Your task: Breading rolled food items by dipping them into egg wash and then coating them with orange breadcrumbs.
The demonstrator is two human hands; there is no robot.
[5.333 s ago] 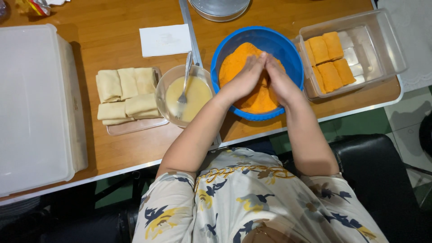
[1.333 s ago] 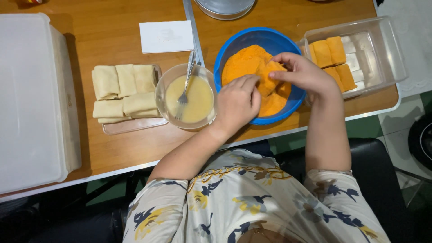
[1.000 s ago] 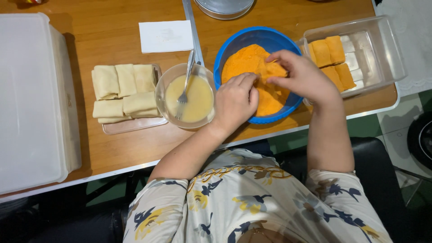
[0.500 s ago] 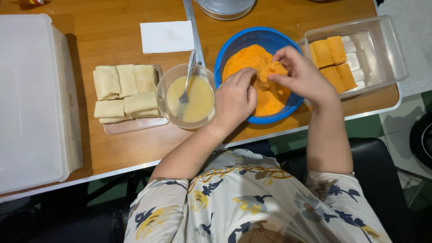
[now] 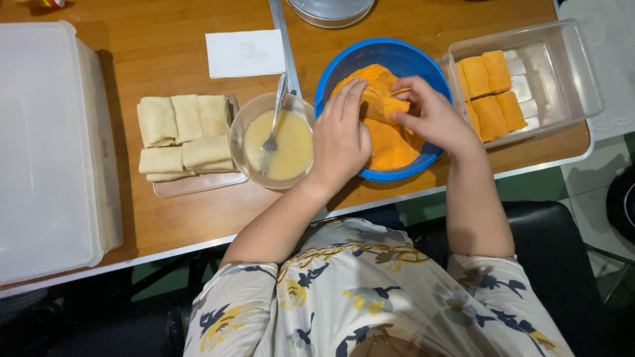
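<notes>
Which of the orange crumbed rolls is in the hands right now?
The roll over the blue bowl, gripped by the right hand with the left hand against it. The others lie in the clear tray.

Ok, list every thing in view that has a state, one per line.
Left hand: flat on the roll, in the bowl.
Right hand: gripping the roll.
Crumbed roll: coated orange, held.
Blue bowl: holds orange crumbs.
Glass bowl: holds yellow liquid, fork inside.
Clear container: open, partly filled.
Tray: holds uncoated rolls.

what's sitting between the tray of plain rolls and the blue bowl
A clear glass bowl of pale yellow liquid with a fork in it, between the plain rolls and the blue bowl, as the head view shows.
</notes>
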